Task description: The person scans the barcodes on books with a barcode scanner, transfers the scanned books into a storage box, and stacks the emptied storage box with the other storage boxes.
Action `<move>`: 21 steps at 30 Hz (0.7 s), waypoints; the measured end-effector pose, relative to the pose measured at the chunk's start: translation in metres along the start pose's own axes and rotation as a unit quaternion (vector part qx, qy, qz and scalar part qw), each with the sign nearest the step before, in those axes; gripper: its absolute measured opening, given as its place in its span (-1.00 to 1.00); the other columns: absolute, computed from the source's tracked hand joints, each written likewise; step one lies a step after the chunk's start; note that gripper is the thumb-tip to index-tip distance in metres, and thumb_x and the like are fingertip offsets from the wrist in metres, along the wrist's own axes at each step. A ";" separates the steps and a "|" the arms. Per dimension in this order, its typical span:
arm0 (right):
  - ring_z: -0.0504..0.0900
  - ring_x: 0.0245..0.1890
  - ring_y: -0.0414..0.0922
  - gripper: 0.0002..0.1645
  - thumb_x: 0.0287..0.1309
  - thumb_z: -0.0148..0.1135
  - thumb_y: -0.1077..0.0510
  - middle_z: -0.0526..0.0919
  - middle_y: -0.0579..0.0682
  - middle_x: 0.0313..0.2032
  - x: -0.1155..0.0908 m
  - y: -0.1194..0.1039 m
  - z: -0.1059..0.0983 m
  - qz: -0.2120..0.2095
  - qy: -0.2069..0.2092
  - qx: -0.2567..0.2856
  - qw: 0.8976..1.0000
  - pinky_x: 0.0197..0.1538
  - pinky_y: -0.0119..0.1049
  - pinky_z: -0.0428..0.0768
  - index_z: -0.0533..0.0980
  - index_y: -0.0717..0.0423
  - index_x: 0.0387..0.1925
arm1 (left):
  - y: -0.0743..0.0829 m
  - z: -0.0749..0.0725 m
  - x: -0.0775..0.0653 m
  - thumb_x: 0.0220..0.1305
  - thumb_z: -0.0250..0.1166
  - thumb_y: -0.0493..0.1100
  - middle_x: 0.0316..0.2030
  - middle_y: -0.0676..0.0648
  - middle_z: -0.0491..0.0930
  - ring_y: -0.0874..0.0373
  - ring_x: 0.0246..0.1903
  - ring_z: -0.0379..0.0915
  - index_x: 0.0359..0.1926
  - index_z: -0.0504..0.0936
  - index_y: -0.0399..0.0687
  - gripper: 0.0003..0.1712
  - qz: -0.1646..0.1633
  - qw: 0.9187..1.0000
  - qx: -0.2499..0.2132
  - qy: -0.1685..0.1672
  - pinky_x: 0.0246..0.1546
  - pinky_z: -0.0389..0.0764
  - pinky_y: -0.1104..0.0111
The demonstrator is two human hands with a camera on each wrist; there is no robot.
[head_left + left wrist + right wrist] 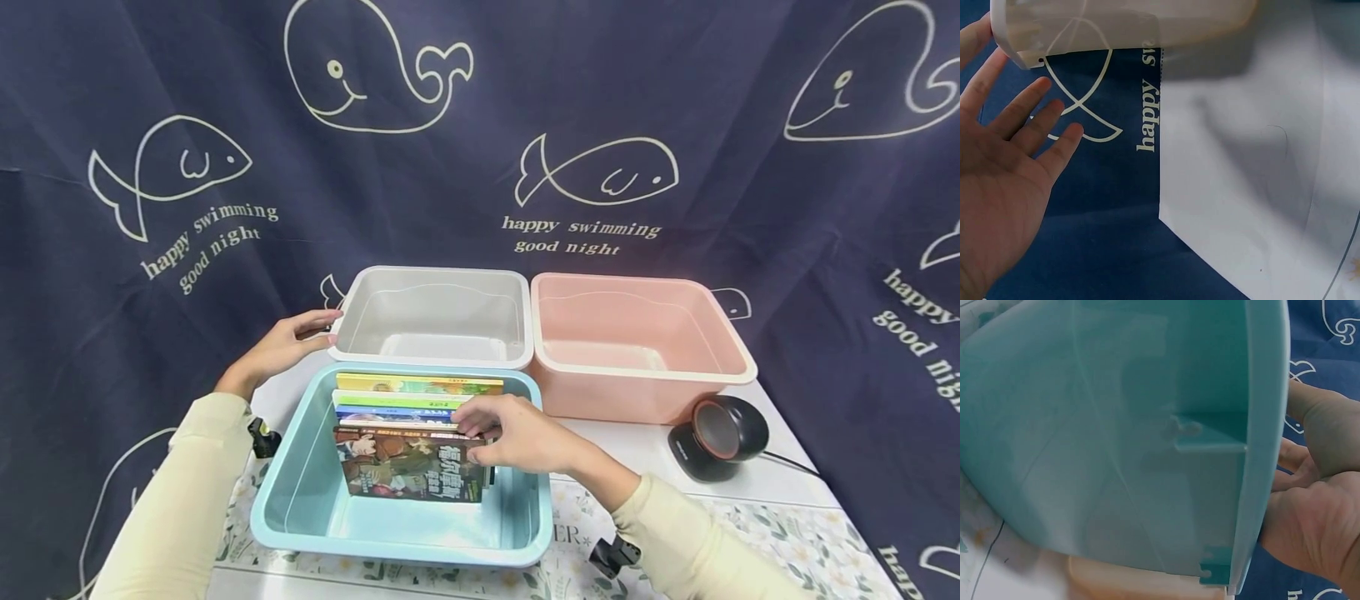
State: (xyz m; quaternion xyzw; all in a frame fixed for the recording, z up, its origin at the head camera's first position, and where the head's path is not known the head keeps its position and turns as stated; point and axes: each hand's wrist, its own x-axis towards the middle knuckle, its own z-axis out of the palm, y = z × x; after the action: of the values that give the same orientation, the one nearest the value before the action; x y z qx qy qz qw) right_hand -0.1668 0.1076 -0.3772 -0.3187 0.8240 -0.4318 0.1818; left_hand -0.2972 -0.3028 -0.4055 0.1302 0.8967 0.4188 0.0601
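Several thin books (416, 462) stand upright in a row inside the light blue bin (401, 557); the front one has a dark brown illustrated cover. My right hand (517, 433) grips them at their top right corner, thumb by the front cover and curled fingers over the top edges. In the right wrist view that hand (1319, 506) shows behind the blue bin's rim (1266, 437), its fingertips hidden. My left hand (288, 346) touches the left side of the pale grey bin (431, 364). In the left wrist view its fingers (1025, 103) are spread and fairly straight.
A pink bin (622, 400) stands right of the grey one, behind and right of the blue bin. Beside it sits a black round device (723, 437) with a cable. A dark blue printed curtain (450, 200) hangs behind the table.
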 end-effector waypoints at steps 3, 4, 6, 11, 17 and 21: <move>0.69 0.16 0.06 -0.48 0.24 0.34 0.30 0.70 0.12 0.12 -0.001 0.001 0.001 0.000 0.006 -0.007 1.000 0.22 -0.07 0.69 0.54 0.20 0.24 | 0.001 0.000 0.001 0.47 0.31 0.03 0.49 -0.27 0.35 -0.33 0.46 0.29 0.54 0.33 -0.07 -0.26 -0.002 1.000 0.001 -0.003 0.41 0.41 -0.20; 0.69 0.15 0.06 -0.49 0.24 0.34 0.30 0.70 0.12 0.12 -0.001 0.001 0.001 0.000 0.008 -0.010 1.000 0.22 -0.07 0.69 0.54 0.20 0.23 | 0.001 0.000 0.001 0.47 0.31 0.04 0.49 -0.27 0.35 -0.33 0.45 0.30 0.54 0.33 -0.06 -0.26 -0.003 1.000 0.002 -0.002 0.41 0.41 -0.20; 0.69 0.15 0.04 -0.50 0.24 0.34 0.30 0.71 0.10 0.12 -0.001 0.001 0.001 0.003 0.014 -0.018 1.000 0.20 -0.08 0.70 0.55 0.18 0.23 | 0.001 0.000 0.001 0.47 0.31 0.04 0.49 -0.26 0.35 -0.32 0.45 0.32 0.54 0.33 -0.06 -0.27 -0.004 1.000 0.003 0.000 0.40 0.42 -0.20; 0.71 0.12 0.00 -0.52 0.22 0.34 0.31 0.73 0.06 0.09 0.003 -0.002 0.004 0.009 0.018 -0.032 0.999 0.20 -0.09 0.70 0.58 0.13 0.19 | 0.001 -0.001 0.000 0.47 0.30 0.02 0.48 -0.27 0.37 -0.30 0.44 0.34 0.53 0.33 -0.06 -0.28 -0.008 1.000 0.008 0.005 0.40 0.43 -0.19; 0.70 0.14 0.00 -0.52 0.18 0.38 0.33 0.74 0.03 0.09 0.008 -0.004 0.008 0.021 0.011 -0.030 0.999 0.24 -0.03 0.67 0.61 0.09 0.16 | 0.000 0.001 -0.001 0.49 0.29 0.01 0.47 -0.28 0.38 -0.30 0.43 0.35 0.53 0.33 -0.07 -0.29 -0.007 1.000 0.009 0.007 0.40 0.43 -0.19; 0.70 0.14 -0.02 -0.54 0.18 0.38 0.34 0.75 0.02 0.08 0.011 -0.005 0.011 0.021 0.009 -0.030 0.999 0.26 -0.08 0.66 0.62 0.08 0.14 | -0.001 0.002 -0.001 0.49 0.28 0.03 0.45 -0.28 0.41 -0.28 0.42 0.36 0.53 0.33 -0.05 -0.29 -0.006 1.000 0.008 0.009 0.39 0.44 -0.19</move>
State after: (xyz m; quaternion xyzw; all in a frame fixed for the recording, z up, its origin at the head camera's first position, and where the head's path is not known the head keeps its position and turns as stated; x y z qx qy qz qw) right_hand -0.1670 0.0911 -0.3799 -0.3028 0.8445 -0.4061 0.1739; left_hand -0.2963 -0.3020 -0.4070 0.1217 0.9013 0.4122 0.0536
